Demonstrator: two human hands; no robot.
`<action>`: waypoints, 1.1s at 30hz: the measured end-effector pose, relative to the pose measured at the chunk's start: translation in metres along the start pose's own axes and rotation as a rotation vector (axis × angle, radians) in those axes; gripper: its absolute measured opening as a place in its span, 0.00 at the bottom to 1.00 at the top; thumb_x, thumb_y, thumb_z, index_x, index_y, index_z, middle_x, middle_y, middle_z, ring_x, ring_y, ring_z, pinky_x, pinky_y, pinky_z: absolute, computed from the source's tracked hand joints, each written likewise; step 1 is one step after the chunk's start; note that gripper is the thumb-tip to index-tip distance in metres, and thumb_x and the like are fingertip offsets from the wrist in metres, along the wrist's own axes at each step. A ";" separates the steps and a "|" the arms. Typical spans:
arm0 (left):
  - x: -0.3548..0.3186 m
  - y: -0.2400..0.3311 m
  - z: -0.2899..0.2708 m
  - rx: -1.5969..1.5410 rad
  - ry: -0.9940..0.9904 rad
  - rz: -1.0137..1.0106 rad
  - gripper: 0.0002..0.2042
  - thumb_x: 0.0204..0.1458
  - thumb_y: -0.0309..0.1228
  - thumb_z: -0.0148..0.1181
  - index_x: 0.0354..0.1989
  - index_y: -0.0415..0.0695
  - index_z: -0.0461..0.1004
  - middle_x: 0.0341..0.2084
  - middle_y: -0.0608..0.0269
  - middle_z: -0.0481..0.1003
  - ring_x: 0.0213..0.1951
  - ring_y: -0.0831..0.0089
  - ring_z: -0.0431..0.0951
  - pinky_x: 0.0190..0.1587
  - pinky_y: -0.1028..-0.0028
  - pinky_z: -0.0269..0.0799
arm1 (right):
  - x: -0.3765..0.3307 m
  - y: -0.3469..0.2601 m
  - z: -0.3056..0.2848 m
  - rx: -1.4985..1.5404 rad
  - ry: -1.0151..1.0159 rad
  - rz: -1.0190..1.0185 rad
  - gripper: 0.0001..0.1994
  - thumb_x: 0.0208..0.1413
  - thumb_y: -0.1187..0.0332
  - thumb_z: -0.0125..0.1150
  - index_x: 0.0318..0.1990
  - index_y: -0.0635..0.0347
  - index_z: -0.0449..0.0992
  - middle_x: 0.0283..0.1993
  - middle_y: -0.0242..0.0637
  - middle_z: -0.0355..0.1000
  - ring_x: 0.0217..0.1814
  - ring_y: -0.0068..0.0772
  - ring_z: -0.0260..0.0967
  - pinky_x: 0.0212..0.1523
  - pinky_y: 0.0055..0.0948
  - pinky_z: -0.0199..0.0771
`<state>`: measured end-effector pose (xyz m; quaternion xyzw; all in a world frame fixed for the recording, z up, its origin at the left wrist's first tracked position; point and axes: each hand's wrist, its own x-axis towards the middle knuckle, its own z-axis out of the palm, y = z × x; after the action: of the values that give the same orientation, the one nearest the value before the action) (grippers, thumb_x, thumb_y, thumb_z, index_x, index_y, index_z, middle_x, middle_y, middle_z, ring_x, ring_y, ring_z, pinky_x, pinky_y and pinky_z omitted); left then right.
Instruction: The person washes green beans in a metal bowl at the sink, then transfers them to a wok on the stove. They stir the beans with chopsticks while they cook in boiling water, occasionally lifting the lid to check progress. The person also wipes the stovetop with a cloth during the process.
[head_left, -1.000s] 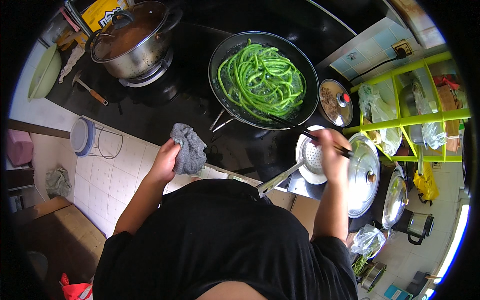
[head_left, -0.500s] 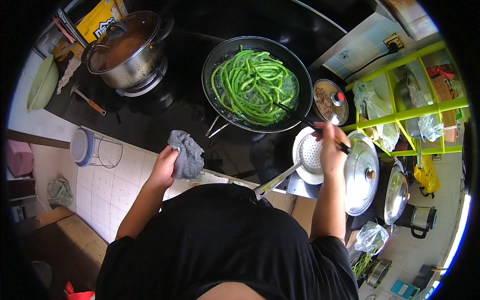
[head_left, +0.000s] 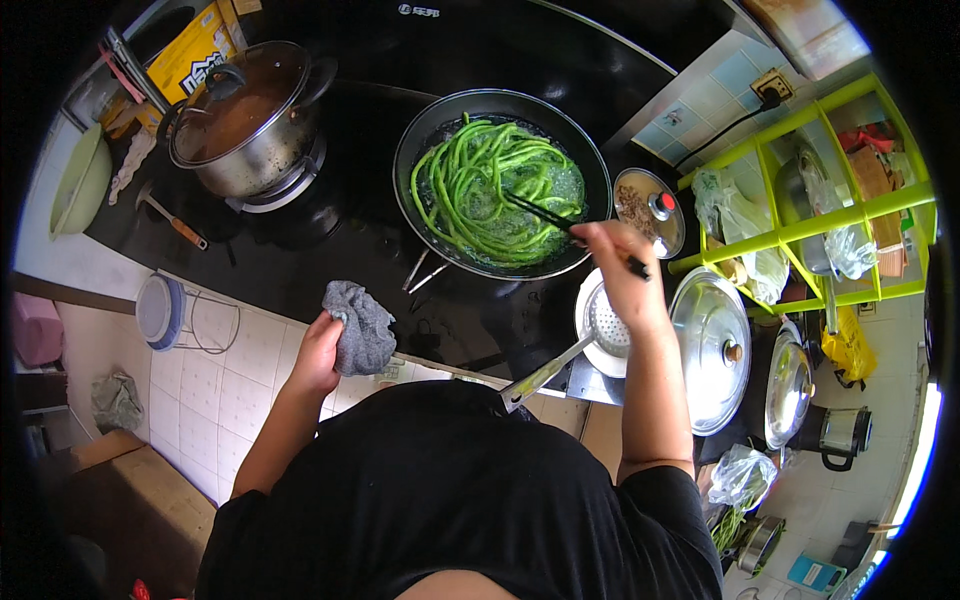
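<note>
Long green beans lie coiled in bubbling liquid inside a dark frying pan on the stove. My right hand is closed around black chopsticks, whose tips reach into the beans near the middle of the pan. Off to the left, my left hand grips a crumpled grey cloth in front of the counter edge. Below my right hand, a skimmer with round holes rests over a white bowl, its handle pointing toward me.
A lidded steel pot stands on the left burner, with a small ladle near it. On the right are a glass-lidded dish, a large metal lid and a green rack holding bags.
My right hand has shifted left, bringing the chopstick tips from the pan's right side toward its middle. The beans there have been moved, showing more liquid. My left hand still holds the cloth.
</note>
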<state>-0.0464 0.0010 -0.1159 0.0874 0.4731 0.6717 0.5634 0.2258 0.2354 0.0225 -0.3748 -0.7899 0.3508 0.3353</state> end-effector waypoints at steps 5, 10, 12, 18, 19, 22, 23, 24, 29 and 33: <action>0.000 -0.006 -0.010 0.019 -0.008 -0.008 0.15 0.53 0.25 0.40 0.49 0.37 0.64 0.42 0.59 0.70 0.45 0.70 0.71 0.49 0.70 0.65 | 0.022 -0.003 0.011 0.100 0.113 -0.113 0.07 0.53 0.70 0.54 0.34 0.64 0.76 0.29 0.38 0.72 0.31 0.26 0.68 0.35 0.22 0.66; -0.001 -0.006 -0.012 0.018 0.011 0.013 0.15 0.53 0.25 0.40 0.48 0.36 0.64 0.42 0.59 0.71 0.44 0.70 0.71 0.49 0.70 0.66 | 0.020 0.016 0.020 -0.032 0.047 -0.056 0.08 0.53 0.69 0.55 0.35 0.64 0.76 0.30 0.38 0.73 0.31 0.26 0.69 0.35 0.22 0.66; -0.002 -0.004 -0.014 0.009 0.001 0.025 0.15 0.53 0.25 0.40 0.48 0.36 0.64 0.42 0.59 0.70 0.44 0.70 0.71 0.49 0.70 0.66 | 0.021 0.013 0.010 0.028 0.072 0.034 0.09 0.54 0.68 0.54 0.35 0.64 0.76 0.30 0.37 0.74 0.31 0.23 0.69 0.35 0.20 0.66; -0.005 -0.006 -0.015 0.013 0.053 0.009 0.15 0.53 0.25 0.39 0.49 0.37 0.63 0.42 0.60 0.70 0.45 0.70 0.71 0.49 0.71 0.65 | 0.032 0.022 0.006 -0.079 0.147 -0.043 0.11 0.55 0.66 0.52 0.36 0.64 0.76 0.29 0.37 0.74 0.30 0.23 0.69 0.34 0.20 0.66; -0.005 -0.007 -0.016 0.014 0.054 0.006 0.15 0.54 0.25 0.39 0.49 0.37 0.64 0.42 0.60 0.70 0.45 0.70 0.71 0.49 0.71 0.65 | 0.034 0.026 0.009 -0.195 0.135 -0.075 0.10 0.55 0.66 0.53 0.36 0.63 0.76 0.28 0.38 0.74 0.30 0.25 0.70 0.34 0.21 0.66; -0.005 -0.010 -0.019 0.018 0.050 0.010 0.15 0.54 0.25 0.40 0.49 0.37 0.64 0.42 0.60 0.70 0.45 0.71 0.71 0.49 0.71 0.65 | 0.027 0.023 0.006 -0.136 0.076 -0.001 0.09 0.53 0.67 0.53 0.35 0.62 0.77 0.28 0.40 0.73 0.32 0.33 0.71 0.35 0.25 0.67; -0.004 -0.011 -0.021 0.020 0.046 0.022 0.15 0.54 0.25 0.40 0.49 0.37 0.64 0.42 0.60 0.70 0.45 0.71 0.71 0.49 0.71 0.65 | 0.025 0.021 0.005 -0.163 0.066 -0.037 0.09 0.53 0.67 0.53 0.35 0.62 0.77 0.28 0.40 0.73 0.32 0.33 0.71 0.35 0.25 0.67; -0.004 -0.011 -0.022 0.023 0.042 0.034 0.15 0.54 0.25 0.40 0.49 0.37 0.64 0.42 0.60 0.70 0.45 0.71 0.71 0.49 0.71 0.65 | 0.023 0.015 0.003 -0.170 0.080 -0.071 0.10 0.55 0.67 0.52 0.34 0.63 0.77 0.28 0.38 0.73 0.32 0.26 0.70 0.35 0.22 0.67; -0.005 -0.008 -0.016 0.025 0.044 0.023 0.15 0.53 0.24 0.40 0.49 0.37 0.64 0.42 0.60 0.70 0.45 0.71 0.71 0.49 0.71 0.65 | 0.039 0.023 -0.005 0.094 0.230 -0.006 0.10 0.55 0.68 0.51 0.35 0.64 0.75 0.30 0.40 0.73 0.33 0.28 0.70 0.37 0.23 0.67; -0.006 -0.010 -0.011 0.007 0.010 0.005 0.15 0.53 0.24 0.39 0.49 0.37 0.63 0.42 0.59 0.70 0.45 0.70 0.71 0.49 0.70 0.65 | 0.049 0.055 0.012 -0.145 0.178 -0.070 0.08 0.53 0.67 0.54 0.34 0.61 0.76 0.30 0.43 0.72 0.34 0.38 0.69 0.38 0.28 0.67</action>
<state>-0.0449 -0.0104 -0.1265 0.0871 0.4781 0.6720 0.5588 0.2118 0.2982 -0.0148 -0.4000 -0.7930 0.2460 0.3882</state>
